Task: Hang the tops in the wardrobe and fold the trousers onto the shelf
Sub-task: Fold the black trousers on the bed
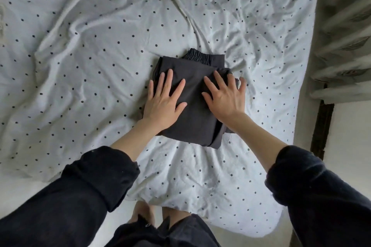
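A pair of dark grey trousers lies folded into a compact rectangle on the bed, its elastic waistband poking out at the far edge. My left hand presses flat on the left half of the bundle, fingers spread and straight. My right hand presses flat on the right half, with its fingertips reaching the bundle's right edge. Neither hand grips the cloth. No tops and no wardrobe are in view.
The bed is covered by a rumpled white sheet with small dark dots. Its near edge hangs down in front of my legs. A grey pleated curtain hangs at the right, with a dark post below it.
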`<state>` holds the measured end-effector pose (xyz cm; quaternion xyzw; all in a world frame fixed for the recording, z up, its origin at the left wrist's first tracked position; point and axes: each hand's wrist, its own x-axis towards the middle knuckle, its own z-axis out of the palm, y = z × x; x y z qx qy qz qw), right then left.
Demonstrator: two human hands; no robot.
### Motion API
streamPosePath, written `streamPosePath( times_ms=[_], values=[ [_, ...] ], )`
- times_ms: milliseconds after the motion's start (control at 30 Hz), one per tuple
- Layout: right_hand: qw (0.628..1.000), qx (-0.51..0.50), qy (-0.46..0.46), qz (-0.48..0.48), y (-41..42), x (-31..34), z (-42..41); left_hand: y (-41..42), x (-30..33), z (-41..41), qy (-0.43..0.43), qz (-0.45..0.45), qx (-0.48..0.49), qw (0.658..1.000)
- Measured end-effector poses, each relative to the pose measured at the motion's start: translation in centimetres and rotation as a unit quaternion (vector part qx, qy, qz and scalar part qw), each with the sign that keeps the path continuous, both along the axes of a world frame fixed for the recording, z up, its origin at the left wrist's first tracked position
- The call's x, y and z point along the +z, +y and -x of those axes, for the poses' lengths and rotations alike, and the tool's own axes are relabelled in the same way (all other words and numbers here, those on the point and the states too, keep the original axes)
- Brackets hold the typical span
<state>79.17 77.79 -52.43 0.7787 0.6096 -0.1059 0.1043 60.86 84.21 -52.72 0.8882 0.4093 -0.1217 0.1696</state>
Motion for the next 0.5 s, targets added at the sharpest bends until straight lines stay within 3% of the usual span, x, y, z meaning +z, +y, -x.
streamPosePath(
  times_ms=[167,300,367,400,500],
  values=[
    [0.997,-0.006,-0.003,-0.074,3.3,2.0,-1.0,-3.2,2.3,2.5,-0.138,0.014,0.104,0.985],
    [0.999,0.023,0.033,-0.034,6.7,2.4,-1.6,-5.4,3.1,4.4,-0.143,-0.019,0.31,0.94],
    [0.997,0.046,0.053,-0.018,7.8,2.4,-2.0,-5.8,3.2,5.0,-0.144,0.049,0.434,0.888],
    [0.997,0.046,0.063,-0.006,8.3,2.3,-2.2,-5.8,3.1,5.2,-0.157,0.096,0.499,0.847],
    [0.994,0.025,0.098,0.04,9.2,2.4,-2.8,-5.5,2.9,5.1,-0.161,0.236,0.671,0.684]
  ],
)
